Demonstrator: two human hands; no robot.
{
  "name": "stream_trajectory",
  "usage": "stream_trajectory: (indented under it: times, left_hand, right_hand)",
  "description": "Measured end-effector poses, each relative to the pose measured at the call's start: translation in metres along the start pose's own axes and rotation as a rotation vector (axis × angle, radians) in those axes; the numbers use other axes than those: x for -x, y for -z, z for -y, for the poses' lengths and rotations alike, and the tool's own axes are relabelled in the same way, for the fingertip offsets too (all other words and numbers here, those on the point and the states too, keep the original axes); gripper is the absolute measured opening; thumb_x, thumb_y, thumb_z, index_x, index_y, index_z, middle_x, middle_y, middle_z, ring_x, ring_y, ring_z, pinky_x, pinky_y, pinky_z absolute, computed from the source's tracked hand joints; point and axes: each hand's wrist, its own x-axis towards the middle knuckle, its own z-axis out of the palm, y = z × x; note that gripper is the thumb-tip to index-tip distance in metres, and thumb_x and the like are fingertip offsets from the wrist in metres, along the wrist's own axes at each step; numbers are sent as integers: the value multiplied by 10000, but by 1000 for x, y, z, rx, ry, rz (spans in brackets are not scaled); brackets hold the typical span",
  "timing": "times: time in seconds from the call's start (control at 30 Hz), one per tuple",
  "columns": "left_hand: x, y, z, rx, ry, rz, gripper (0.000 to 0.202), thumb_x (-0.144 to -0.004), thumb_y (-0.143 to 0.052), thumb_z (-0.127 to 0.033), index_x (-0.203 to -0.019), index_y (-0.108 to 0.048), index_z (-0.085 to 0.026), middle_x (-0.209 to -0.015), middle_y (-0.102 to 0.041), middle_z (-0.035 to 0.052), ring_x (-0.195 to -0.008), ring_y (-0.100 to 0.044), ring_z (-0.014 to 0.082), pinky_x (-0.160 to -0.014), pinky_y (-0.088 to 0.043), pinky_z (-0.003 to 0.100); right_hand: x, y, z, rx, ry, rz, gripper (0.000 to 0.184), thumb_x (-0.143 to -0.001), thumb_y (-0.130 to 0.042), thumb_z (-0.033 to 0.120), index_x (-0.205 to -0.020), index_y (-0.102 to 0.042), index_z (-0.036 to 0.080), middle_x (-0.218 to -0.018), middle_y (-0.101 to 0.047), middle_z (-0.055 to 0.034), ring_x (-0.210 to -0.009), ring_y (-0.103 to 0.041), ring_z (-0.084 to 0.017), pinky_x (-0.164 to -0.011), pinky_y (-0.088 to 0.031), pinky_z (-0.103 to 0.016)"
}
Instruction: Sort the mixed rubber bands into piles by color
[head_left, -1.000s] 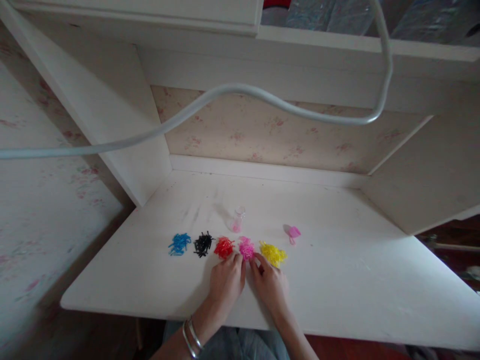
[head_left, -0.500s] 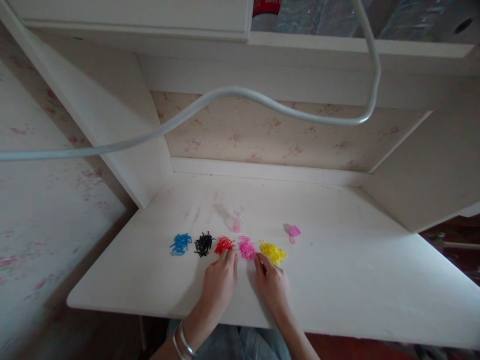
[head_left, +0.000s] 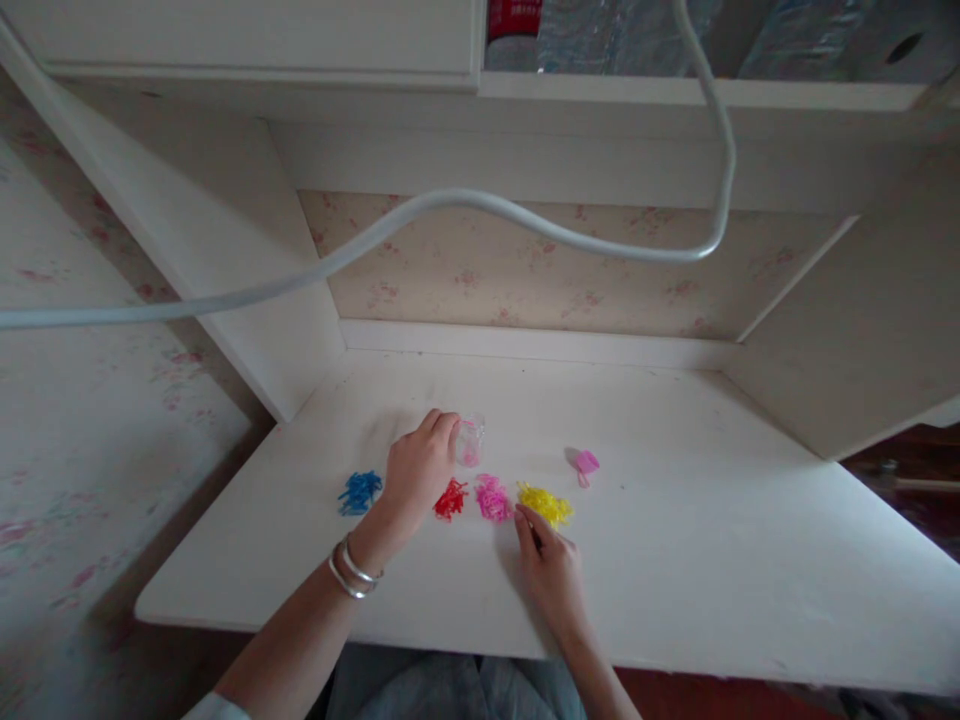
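My left hand (head_left: 424,460) reaches to the mouth of a small clear bottle (head_left: 471,445), fingers pinched on what looks like a thin pink rubber band (head_left: 466,423). Some pink pieces lie inside the upright bottle. My right hand (head_left: 547,560) rests on the table with thumb and finger pinched together, between the pink pile (head_left: 493,498) and the yellow pile (head_left: 545,503); whatever it pinches is too small to make out. A red pile (head_left: 451,499) and a blue pile (head_left: 360,493) of similar thin bands lie to the left. My left hand hides the black pile.
A small pink object (head_left: 585,465), maybe a little bag, lies to the right of the bottle. The white desk (head_left: 712,520) has side panels and a shelf (head_left: 360,90) above. A white cable or tube (head_left: 465,200) crosses the upper view.
My left hand has moved up from between the red and pink piles to the bottle's mouth, now covering the black pile. My right hand has barely moved.
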Motion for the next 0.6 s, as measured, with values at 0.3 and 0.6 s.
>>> stream_trajectory:
  times: [0.3,0.6]
  left_hand:
    - [-18,-10,-8,-90,-36,122,255,-946,-329,-257,-1023,-572,-261,-970,-597,31,-757,-620,146,-596,-413,232]
    - [1,-3,-2,80,18,-13,284,-959,-331,-304,-1040,-599,-257,-938,-638,22,-773,-616,130,-628,-422,214]
  right_hand:
    - [0,1,0,-38,17,-13,455,-915,-369,490,-1077,-693,215,-1044,-705,-75,-864,-683,-201,-774,-516,-282]
    - [0,3,0,-144,-7,-30,426,-891,-434,485,-1048,-709,200,-1061,-698,-85,-902,-674,-205,-813,-508,-291]
